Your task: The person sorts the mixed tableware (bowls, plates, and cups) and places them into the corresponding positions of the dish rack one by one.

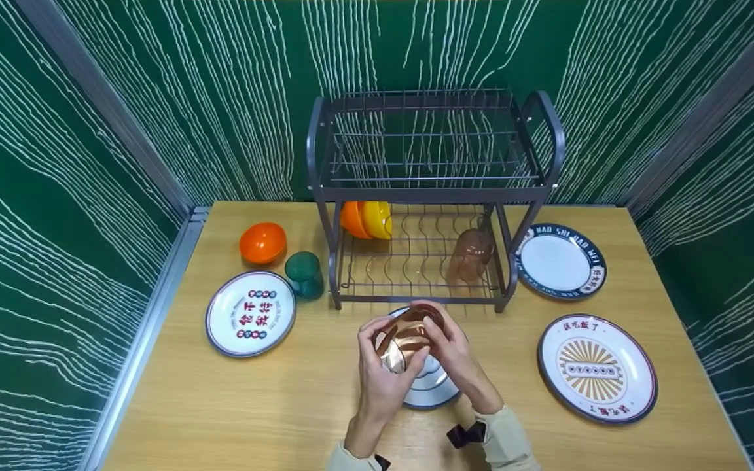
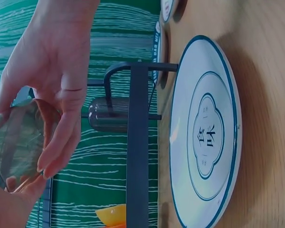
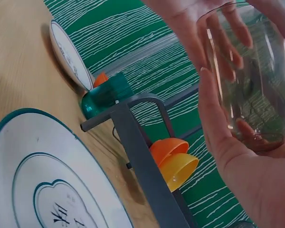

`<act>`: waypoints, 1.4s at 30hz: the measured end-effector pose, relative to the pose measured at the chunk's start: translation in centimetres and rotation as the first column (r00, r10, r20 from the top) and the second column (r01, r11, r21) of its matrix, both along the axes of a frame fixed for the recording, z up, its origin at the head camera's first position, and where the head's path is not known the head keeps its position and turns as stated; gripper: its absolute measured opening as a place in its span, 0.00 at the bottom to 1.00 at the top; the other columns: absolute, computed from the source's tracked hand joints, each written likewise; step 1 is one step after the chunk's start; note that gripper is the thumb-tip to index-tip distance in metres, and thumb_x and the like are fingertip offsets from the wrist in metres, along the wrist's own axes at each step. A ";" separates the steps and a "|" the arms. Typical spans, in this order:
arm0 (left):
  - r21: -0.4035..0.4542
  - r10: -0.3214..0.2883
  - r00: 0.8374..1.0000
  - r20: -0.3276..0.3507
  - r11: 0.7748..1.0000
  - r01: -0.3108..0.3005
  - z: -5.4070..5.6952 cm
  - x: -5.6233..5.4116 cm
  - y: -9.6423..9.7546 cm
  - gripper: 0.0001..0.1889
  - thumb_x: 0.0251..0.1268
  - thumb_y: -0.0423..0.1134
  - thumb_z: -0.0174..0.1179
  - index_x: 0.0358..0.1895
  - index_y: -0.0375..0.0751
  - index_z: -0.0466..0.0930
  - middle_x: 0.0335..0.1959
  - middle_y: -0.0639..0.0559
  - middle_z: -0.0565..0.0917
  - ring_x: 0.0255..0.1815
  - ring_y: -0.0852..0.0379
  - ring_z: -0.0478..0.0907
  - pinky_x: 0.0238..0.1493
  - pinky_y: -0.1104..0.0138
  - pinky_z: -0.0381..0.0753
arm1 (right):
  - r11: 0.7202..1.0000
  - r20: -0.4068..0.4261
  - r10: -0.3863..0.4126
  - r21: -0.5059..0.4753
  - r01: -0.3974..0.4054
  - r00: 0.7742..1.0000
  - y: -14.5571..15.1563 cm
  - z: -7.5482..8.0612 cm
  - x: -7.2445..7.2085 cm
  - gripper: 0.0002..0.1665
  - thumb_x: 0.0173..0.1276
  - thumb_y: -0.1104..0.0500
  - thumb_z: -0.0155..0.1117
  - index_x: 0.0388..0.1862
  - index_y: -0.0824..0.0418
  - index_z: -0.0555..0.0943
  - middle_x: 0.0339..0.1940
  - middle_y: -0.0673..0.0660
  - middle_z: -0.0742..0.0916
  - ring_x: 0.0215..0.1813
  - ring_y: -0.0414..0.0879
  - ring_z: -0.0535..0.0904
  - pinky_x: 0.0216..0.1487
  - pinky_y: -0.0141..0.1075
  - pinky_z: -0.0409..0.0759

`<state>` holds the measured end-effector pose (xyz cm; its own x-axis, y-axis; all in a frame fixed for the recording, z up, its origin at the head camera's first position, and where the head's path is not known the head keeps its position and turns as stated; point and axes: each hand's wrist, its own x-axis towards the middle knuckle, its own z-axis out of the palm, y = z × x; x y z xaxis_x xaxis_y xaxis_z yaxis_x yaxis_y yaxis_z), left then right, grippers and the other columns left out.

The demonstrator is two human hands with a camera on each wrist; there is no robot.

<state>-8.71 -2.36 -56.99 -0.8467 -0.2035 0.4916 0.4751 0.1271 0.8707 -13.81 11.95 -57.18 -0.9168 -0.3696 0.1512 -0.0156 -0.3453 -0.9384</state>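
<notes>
while the left grip (image 1: 380, 386) and right grip (image 1: 454, 353) partly hide the brown glass (image 1: 410, 333) clasped between them, at one o'clock of the left and ten of the right, the plate (image 1: 432, 396) below is partly covered in the head view.

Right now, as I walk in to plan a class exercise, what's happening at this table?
A person holds a brown glass between the left hand and right hand, above a plate in front of the rack. On the rack's lower tier are orange and yellow bowls at the left and another glass at the right. A green cup, an orange bowl and three other plates are on the table.
</notes>
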 end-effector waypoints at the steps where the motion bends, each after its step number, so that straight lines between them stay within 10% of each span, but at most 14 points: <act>1: -0.002 -0.002 1.000 0.005 1.000 0.002 0.0 0.0 -0.1 0.40 0.52 0.31 0.78 0.65 0.33 0.63 0.64 0.40 0.71 0.64 0.42 0.74 0.64 0.54 0.79 | 1.000 0.000 -0.005 0.007 0.005 1.000 -0.1 0.1 -0.1 0.29 0.84 0.58 0.49 0.74 0.75 0.59 0.63 0.63 0.77 0.57 0.55 0.82 0.56 0.51 0.84; 25: -0.319 0.098 0.990 0.103 0.946 -0.060 -1.2 -1.2 -3.3 0.39 0.64 0.47 0.73 0.71 0.34 0.65 0.68 0.43 0.72 0.69 0.44 0.72 0.69 0.51 0.73 | 0.944 -0.244 -0.042 0.307 0.118 0.969 -1.8 2.1 -3.4 0.44 0.63 0.66 0.75 0.76 0.64 0.67 0.66 0.58 0.79 0.65 0.53 0.77 0.67 0.39 0.75; 42: -0.355 0.169 0.982 0.082 0.926 -0.130 -2.1 -2.1 -5.8 0.28 0.67 0.39 0.71 0.67 0.33 0.73 0.62 0.42 0.77 0.64 0.44 0.76 0.66 0.50 0.75 | 0.919 -0.377 -0.053 0.343 0.192 0.925 -4.6 5.0 -6.1 0.45 0.60 0.70 0.77 0.74 0.72 0.67 0.69 0.65 0.77 0.67 0.63 0.75 0.70 0.43 0.73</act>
<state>-10.86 -8.12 -59.06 -0.8719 -0.1655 0.4609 0.3321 0.4920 0.8048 -19.95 7.33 -52.13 -0.8690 -0.3506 0.3491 -0.3895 0.0495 -0.9197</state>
